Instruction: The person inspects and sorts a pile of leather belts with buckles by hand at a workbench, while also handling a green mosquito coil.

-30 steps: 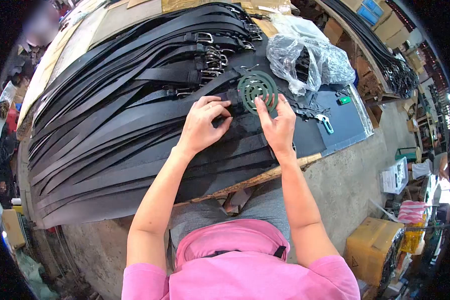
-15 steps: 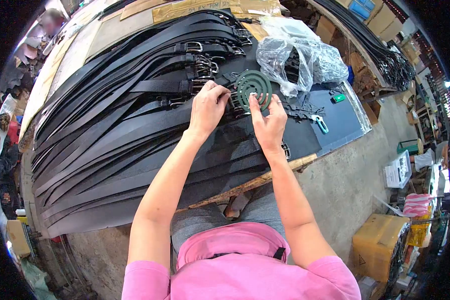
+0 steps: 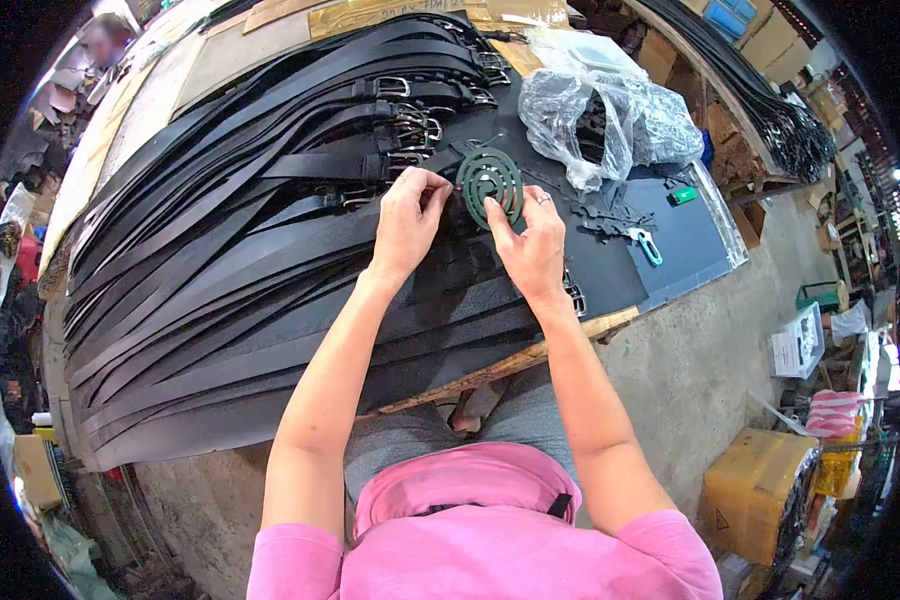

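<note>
A dark green spiral coil (image 3: 489, 188) is held upright by my right hand (image 3: 533, 245), with thumb and fingers at its lower right edge. Just left of the coil, my left hand (image 3: 407, 228) has thumb and fingertips pinched together; what they hold, if anything, is too small to tell. Beneath and around both hands lie many black belts (image 3: 220, 220), their metal buckles (image 3: 410, 130) gathered beyond the left hand. Dark flat pieces with a teal-edged tool (image 3: 646, 246) rest right of my right hand.
A clear plastic bag (image 3: 610, 120) with dark items stands at the back right of the table. Near it lies a green lighter-like object (image 3: 682, 196). A taped cardboard box (image 3: 760, 490) is on the floor at right. A person is partly visible at far upper left.
The coil has shifted slightly left and turned a little in my right hand. My left hand has moved slightly left, away from the coil.
</note>
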Available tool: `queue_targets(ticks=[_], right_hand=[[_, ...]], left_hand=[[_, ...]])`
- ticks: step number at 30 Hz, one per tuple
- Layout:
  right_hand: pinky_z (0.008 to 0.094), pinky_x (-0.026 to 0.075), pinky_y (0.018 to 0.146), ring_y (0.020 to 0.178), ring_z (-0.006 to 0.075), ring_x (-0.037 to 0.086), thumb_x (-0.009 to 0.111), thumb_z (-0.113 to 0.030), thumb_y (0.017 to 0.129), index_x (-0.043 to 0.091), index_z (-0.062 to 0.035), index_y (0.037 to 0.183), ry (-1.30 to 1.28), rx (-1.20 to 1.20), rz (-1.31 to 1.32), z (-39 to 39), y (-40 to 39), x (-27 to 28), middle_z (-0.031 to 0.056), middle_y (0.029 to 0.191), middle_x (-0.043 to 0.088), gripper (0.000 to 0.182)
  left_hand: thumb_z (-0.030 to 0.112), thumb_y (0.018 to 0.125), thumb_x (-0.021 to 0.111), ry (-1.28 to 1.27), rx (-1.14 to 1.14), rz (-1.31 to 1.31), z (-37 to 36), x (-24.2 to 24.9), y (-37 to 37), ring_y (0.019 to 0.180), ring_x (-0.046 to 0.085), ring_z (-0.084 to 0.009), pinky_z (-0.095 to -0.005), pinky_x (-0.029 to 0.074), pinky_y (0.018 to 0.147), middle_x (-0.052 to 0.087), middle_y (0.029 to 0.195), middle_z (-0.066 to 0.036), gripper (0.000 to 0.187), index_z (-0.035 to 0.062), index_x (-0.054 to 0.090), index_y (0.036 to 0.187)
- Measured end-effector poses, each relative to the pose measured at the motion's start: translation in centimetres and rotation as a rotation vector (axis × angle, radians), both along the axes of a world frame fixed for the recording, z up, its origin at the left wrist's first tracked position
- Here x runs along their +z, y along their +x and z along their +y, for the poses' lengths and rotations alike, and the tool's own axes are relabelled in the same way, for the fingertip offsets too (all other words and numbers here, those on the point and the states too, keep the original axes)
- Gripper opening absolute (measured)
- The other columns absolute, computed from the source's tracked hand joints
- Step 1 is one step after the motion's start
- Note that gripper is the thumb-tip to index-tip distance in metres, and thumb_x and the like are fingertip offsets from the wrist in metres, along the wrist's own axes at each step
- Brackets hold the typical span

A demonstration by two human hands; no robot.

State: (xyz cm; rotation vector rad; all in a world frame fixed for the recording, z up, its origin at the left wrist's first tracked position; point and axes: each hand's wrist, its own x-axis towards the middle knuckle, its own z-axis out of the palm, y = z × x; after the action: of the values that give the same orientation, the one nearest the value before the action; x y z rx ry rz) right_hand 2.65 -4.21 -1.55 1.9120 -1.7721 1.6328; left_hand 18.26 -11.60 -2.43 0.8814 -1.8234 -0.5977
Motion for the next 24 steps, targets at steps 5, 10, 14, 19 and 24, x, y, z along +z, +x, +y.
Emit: queue_targets(ticks=[5,10,14,19,24], right_hand=[[0.0431,0.048,0.076,0.084,0.0357,0.061,0.070,-0.009,0.084,0.065,0.0015,0.089,0.036,0.038,-0.013,0.0,-0.1,0.0,0.0173,0.088,0.064,0.012],[0.0451,0.048,0.077,0.086,0.0378,0.059,0.070,-0.010,0.084,0.064,0.0021,0.089,0.046,0.035,-0.027,-0.1,0.0,-0.2,0.0188,0.089,0.063,0.015],[0.0447,0.048,0.077,0.085,0.0369,0.060,0.070,-0.010,0.084,0.065,0.0020,0.089,0.038,0.038,-0.039,0.0,-0.1,0.0,0.0184,0.089,0.064,0.013],[0.0432,0.048,0.077,0.085,0.0349,0.061,0.070,-0.008,0.083,0.066,0.0012,0.088,0.054,0.040,-0.123,1.3,-0.2,1.1,0.0174,0.090,0.065,0.011],[0.0423,0.048,0.076,0.084,0.0343,0.061,0.070,-0.007,0.084,0.066,0.0012,0.089,0.074,0.022,-0.145,2.7,0.1,0.7,0.0167,0.089,0.065,0.010]], left_hand=[[0.000,0.086,0.067,0.001,-0.018,0.009,0.0,0.1,0.1,0.070,0.062,-0.0236,-0.0332,0.049,0.064,0.062,0.082,-0.013,0.006,-0.0030,0.062,0.088],[0.000,0.086,0.067,0.008,-0.020,0.010,0.0,0.0,0.1,0.071,0.063,-0.0240,-0.0335,0.050,0.065,0.062,0.083,-0.013,0.007,-0.0033,0.062,0.088],[-0.001,0.083,0.068,0.051,-0.032,0.007,0.1,0.3,0.4,0.077,0.065,-0.0252,-0.0331,0.052,0.071,0.063,0.085,-0.013,0.009,-0.0035,0.061,0.089],[-0.002,0.079,0.067,-0.092,-0.173,-0.128,0.3,1.5,1.7,0.087,0.066,-0.0278,-0.0346,0.053,0.079,0.064,0.092,-0.013,0.012,-0.0027,0.064,0.090],[0.001,0.079,0.070,-0.223,-0.185,-0.284,-0.6,0.8,1.9,0.094,0.066,-0.0293,-0.0364,0.054,0.083,0.067,0.102,-0.012,0.016,0.0013,0.069,0.095]])
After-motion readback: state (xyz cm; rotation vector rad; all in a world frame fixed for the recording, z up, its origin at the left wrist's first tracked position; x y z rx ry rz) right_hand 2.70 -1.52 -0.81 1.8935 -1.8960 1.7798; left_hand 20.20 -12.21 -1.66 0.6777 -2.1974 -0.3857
